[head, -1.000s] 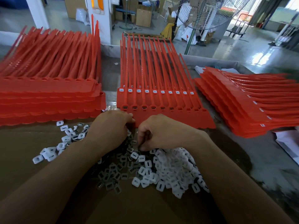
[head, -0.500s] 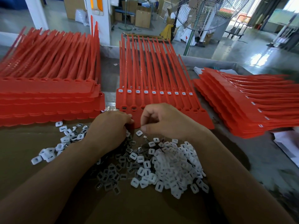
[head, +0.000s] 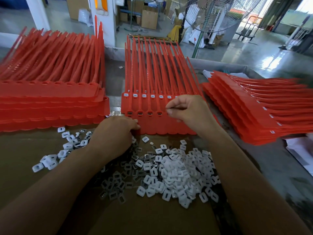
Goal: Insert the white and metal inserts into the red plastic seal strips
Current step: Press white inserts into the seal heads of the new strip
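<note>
Right hand (head: 189, 114) now higher over red seal strips (head: 153, 73), fingertips (head: 169, 113) together.

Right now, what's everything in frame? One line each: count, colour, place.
Left stack: one, red seal strips, table's left side.
Middle stack: one, red, centre; the top sheet carries a row of white inserts and, nearer, four visible metal ones.
Right stack: one, red, right side, fanned.
White inserts: many, white, heaped on the cardboard; a smaller scatter lies to the left.
Metal inserts: many, grey, beside the white heap.
Cardboard: one sheet, brown, under the inserts.
Fan: one, grey mesh, behind the table.
Left hand: touching the middle stack's near edge, grip hidden.
Right hand: over the middle stack, fingers pinching a small piece, likely a metal insert.
</note>
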`<state>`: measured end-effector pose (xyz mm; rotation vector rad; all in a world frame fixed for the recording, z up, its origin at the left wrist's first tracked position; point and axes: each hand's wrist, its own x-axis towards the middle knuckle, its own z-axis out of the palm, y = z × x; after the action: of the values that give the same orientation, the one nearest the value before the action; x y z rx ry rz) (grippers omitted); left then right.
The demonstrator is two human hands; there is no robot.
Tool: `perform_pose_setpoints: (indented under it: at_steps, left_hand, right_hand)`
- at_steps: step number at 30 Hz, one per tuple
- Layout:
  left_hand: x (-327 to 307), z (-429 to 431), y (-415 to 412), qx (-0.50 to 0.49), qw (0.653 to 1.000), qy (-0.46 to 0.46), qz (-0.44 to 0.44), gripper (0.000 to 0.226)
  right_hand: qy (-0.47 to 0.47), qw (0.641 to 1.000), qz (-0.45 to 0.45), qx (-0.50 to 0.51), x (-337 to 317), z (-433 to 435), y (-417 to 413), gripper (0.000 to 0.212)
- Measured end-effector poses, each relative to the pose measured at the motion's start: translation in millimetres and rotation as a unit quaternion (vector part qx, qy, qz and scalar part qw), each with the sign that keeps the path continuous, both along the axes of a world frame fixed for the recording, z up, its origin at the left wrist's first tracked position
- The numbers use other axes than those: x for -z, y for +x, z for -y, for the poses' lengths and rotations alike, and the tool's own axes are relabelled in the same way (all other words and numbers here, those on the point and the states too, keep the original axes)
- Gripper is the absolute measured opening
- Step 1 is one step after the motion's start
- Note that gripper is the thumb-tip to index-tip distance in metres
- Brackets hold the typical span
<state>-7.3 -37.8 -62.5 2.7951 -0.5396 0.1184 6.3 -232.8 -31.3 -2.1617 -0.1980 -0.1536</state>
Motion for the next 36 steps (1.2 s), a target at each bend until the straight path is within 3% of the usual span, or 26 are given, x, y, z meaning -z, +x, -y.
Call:
perform_pose_setpoints:
  at_steps: [4,9,17,31,36]
  left_hand:
    - [0.0,0.2,1.0,-0.003,1.000,-0.001,-0.006,0.048]
    - [-1.2,1.3,2.7,-0.007,1.000,0.002,-0.021,0.049]
    - [-3.8,2.8,1.9,-0.004,0.999,0.019,-0.032,0.051]
    - [-2.9,1.9,2.8,-0.004,0.999,0.016,-0.030,0.050]
    - [-2.1,1.5,2.3,-0.004,1.000,0.009,-0.024,0.050]
  right_hand:
    - [0.013,0.996,0.047,0.069,2.0,15.8,8.2,0.020]
    - [0.017,0.990,0.017,0.141,9.8,29.9,18.3,0.020]
    - [-0.098,0.983,-0.015,0.157,21.8,32.6,26.1,0.016]
    - [-0.159,0.975,-0.073,0.135,22.1,43.1,27.9,0.016]
    - [-0.113,0.979,-0.062,0.158,23.8,42.2,26.3,0.012]
